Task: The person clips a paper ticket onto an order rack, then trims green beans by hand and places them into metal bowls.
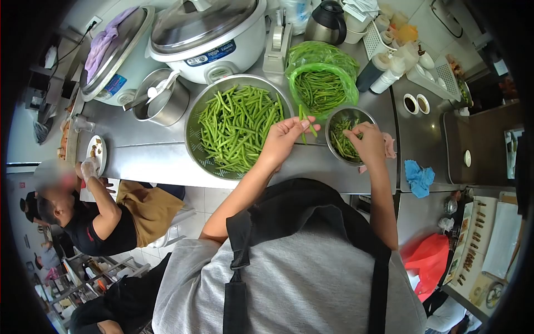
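Note:
Between the thumb and fingers of my left hand are a few green beans, held near the right rim of a large metal colander. That colander is heaped with cut green beans. My right hand reaches over a small metal bowl, its fingers pinched together; whatever is in them is too small to make out. Bean trimmings lie in the bowl. Behind my hands, an open green plastic bag holds long whole green beans.
Two large rice cookers and a metal pot stand at the back left. A tape dispenser, a thermos jug and sauce bottles line the back. A blue cloth lies at right. A co-worker sits at left.

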The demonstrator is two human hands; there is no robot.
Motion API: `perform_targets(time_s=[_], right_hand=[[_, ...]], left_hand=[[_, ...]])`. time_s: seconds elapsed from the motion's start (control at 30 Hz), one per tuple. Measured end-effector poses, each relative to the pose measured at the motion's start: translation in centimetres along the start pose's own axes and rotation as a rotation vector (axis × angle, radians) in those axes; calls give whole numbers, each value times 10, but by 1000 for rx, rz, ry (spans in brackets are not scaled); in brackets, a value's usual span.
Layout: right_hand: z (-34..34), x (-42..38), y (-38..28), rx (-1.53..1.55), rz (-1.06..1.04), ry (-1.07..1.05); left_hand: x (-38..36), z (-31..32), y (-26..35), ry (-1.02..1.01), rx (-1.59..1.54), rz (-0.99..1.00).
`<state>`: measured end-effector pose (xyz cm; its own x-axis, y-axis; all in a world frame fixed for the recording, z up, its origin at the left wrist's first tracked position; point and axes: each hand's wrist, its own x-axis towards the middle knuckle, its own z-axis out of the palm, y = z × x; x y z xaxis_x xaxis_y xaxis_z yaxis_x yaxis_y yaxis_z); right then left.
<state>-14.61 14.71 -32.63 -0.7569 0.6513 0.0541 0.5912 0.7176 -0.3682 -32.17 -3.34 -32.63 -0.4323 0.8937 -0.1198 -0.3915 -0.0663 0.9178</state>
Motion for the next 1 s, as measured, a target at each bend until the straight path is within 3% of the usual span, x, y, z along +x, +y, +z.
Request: perform_targets(time_s=[0.1,0.2,0.3,0.47,0.57,0.67,0.7,0.8,0.9,1.0], right_hand=[[-11,-5,-40,483,142,-266],[22,-13,-47,1170,65,-460],[25,-11,-47,1285,13,-550],[22,-13,-51,1546,200,-503],[26,-10,-55,1654,274,-486],[16,-9,-63,1868,453,-492],[12,-9,-64,1952,530,-496],[20,-9,-51,2058,473,-539],[25,-4,-24,2125,450,-411],[17,-6,2,2000,390,-321]], left_hand=[[2,2,-3,-18,10,2],[4,6,-5,-54,-9,-8],[3,11,2,-40,-28,-14],[2,19,-3,-34,-5,117],[-5,33,-3,153,286,156],[-6,45,-5,235,870,511],[-7,51,-6,278,881,528],[-8,61,-13,308,758,489],[-11,71,-3,340,-16,296],[-16,68,9,314,3,326]])
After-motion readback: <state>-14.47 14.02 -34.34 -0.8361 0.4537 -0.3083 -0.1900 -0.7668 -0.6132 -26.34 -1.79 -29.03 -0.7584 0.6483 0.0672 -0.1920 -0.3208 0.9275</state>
